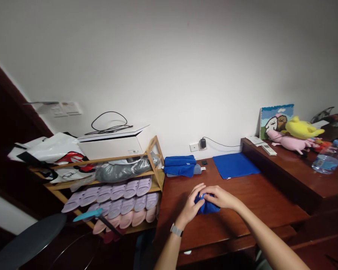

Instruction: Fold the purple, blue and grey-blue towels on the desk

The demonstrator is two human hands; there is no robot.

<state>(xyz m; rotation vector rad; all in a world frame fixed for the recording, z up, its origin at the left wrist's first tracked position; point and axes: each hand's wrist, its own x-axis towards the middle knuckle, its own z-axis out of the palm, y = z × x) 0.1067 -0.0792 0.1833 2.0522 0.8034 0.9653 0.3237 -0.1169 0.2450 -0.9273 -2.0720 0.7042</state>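
Observation:
A crumpled blue cloth lies bunched up on the brown wooden desk. My left hand curves round its left side, thumb pressed on the fabric. From the right, my right hand grips the top of the cloth, with its fingertips close to those of the left. A small white bit, perhaps a label, shows between the fingers. Farther back on the desk lie a flat blue cloth and a folded stack of blue cloths.
Left of the desk stands a wooden rack with purple slippers, pink slippers and a white box. A raised shelf on the right bears plush toys, a remote and a water bottle. A charger is plugged into the wall.

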